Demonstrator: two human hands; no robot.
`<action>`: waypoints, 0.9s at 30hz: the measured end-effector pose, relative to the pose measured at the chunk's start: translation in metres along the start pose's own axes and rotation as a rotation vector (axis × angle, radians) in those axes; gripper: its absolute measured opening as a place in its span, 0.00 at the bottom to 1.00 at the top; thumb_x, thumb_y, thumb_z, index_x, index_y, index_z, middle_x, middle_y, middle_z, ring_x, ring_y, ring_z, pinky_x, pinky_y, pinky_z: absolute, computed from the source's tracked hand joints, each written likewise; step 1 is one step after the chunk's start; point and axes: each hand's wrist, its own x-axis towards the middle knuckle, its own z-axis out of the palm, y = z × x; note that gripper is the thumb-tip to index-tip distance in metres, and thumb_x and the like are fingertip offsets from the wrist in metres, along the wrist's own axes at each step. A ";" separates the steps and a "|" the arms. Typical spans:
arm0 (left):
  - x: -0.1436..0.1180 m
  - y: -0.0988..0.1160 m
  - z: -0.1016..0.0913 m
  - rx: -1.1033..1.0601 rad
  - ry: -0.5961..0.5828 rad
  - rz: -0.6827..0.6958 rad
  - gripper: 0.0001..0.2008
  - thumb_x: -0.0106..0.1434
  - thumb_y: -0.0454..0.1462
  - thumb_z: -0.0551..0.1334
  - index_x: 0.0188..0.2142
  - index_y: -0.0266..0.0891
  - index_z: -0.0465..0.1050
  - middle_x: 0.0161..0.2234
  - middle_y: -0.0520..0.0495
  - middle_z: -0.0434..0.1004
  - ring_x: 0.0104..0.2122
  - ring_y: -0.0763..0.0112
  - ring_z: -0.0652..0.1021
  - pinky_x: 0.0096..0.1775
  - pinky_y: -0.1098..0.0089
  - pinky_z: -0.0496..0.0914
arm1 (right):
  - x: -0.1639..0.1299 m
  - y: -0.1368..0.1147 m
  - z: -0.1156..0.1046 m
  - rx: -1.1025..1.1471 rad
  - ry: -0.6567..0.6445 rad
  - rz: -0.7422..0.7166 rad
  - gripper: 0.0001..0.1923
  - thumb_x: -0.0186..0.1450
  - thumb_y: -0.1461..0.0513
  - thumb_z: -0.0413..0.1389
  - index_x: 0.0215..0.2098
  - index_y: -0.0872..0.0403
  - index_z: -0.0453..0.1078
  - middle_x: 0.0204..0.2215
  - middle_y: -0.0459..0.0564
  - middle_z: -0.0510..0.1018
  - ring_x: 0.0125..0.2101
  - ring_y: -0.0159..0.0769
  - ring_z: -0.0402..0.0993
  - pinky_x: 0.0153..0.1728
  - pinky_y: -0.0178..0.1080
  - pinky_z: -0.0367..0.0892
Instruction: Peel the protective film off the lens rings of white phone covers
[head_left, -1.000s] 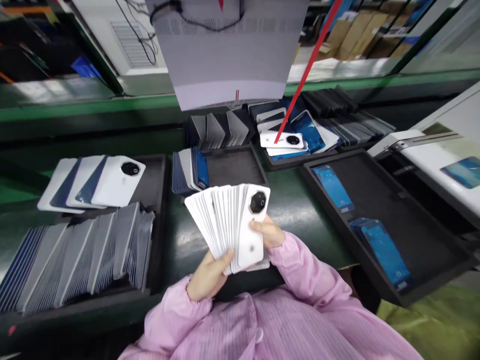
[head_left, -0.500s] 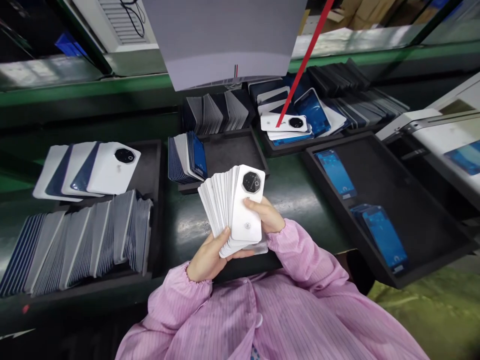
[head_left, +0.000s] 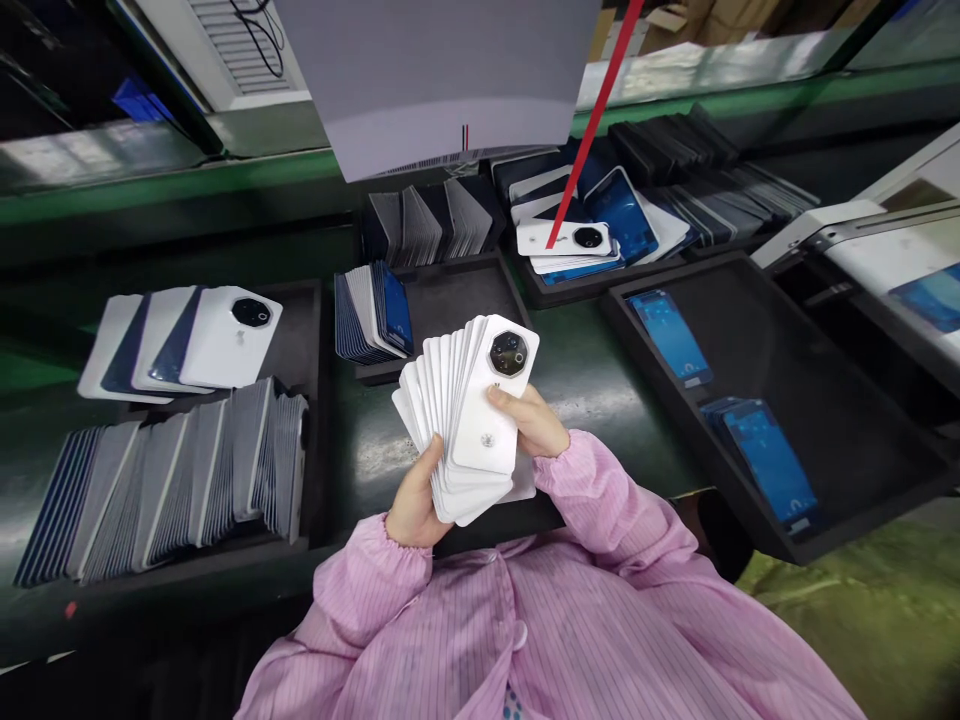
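Note:
Both my hands hold a fanned stack of white phone back covers (head_left: 461,420) above the green bench, close to my chest. The top cover shows a black octagonal camera ring. My left hand (head_left: 415,500) grips the stack from below, thumb on its left edge. On the right side, my right hand (head_left: 531,425) has its fingers on the top cover. Pink sleeves cover both arms.
A black tray (head_left: 315,400) at left holds rows of upright covers and several white ones lying flat. Smaller trays with more covers (head_left: 375,320) stand behind. At right a large black tray (head_left: 862,420) holds blue-filmed phones (head_left: 772,465). A red rod (head_left: 592,120) slants overhead.
The fan of covers has closed up from a wide spread into a tighter stack. My hands have shifted slightly toward my chest.

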 end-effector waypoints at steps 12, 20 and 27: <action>-0.012 0.023 0.005 0.203 -0.030 0.002 0.30 0.54 0.33 0.66 0.57 0.36 0.63 0.45 0.39 0.78 0.48 0.49 0.76 0.52 0.52 0.68 | 0.023 -0.036 0.008 -0.175 -0.199 0.040 0.22 0.57 0.58 0.63 0.47 0.59 0.70 0.42 0.54 0.78 0.40 0.40 0.75 0.42 0.41 0.70; -0.020 0.031 0.008 0.203 -0.072 0.053 0.30 0.60 0.42 0.62 0.60 0.40 0.58 0.54 0.40 0.71 0.53 0.52 0.71 0.55 0.55 0.65 | 0.034 -0.032 0.015 -0.084 -0.202 0.125 0.20 0.58 0.59 0.62 0.47 0.57 0.70 0.39 0.51 0.80 0.39 0.38 0.76 0.44 0.41 0.71; -0.020 0.032 0.008 0.226 -0.107 0.052 0.29 0.63 0.49 0.56 0.60 0.40 0.60 0.57 0.42 0.67 0.59 0.53 0.64 0.60 0.56 0.58 | 0.036 -0.023 0.008 -0.042 -0.232 0.118 0.20 0.58 0.58 0.62 0.47 0.56 0.70 0.44 0.52 0.78 0.40 0.39 0.77 0.43 0.40 0.72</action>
